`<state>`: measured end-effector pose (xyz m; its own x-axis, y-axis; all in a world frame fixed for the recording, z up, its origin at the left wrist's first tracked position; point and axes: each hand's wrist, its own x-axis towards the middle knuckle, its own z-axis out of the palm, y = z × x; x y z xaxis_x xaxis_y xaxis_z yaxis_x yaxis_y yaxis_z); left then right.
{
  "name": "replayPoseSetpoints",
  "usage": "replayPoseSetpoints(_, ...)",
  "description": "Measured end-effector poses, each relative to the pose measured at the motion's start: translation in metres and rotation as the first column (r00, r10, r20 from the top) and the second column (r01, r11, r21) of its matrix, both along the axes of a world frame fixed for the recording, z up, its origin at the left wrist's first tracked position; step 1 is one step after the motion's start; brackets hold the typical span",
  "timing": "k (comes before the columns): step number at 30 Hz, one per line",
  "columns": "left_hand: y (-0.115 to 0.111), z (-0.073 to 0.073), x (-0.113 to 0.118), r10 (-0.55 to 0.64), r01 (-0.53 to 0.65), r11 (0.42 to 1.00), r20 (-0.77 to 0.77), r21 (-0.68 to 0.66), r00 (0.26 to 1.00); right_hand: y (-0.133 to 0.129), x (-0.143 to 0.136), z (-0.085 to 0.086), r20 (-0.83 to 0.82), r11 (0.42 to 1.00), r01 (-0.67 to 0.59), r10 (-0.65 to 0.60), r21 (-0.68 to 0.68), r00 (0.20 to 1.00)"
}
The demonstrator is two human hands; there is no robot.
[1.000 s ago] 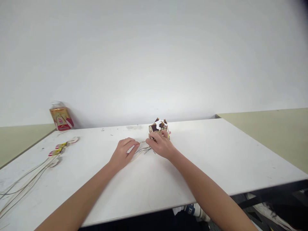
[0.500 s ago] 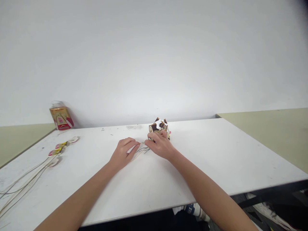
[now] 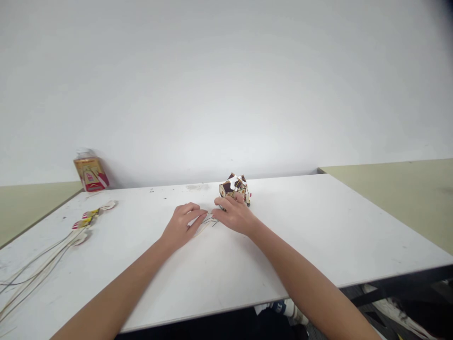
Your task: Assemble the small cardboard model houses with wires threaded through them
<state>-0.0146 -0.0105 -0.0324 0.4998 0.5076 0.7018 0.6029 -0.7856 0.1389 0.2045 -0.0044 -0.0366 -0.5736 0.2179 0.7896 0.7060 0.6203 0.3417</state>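
With bare forearms stretched across a white table, a person's left hand pressed thumb and fingertips together on the end of a thin wire. The right hand curled its fingers close beside it, just in front of a small brown-and-cream model house near the wall; what they gripped could not be told. A carton stood at far left.
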Motion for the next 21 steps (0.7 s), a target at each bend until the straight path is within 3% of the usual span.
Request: replayPoseSetpoints(21,-0.0031,0.0010,0.0020,-0.045,0.034,0.995,-0.114,-0.099,0.992,-0.0008,0.0017,0.0003,0.080,1.000,0.023,-0.023,0.002,0.997)
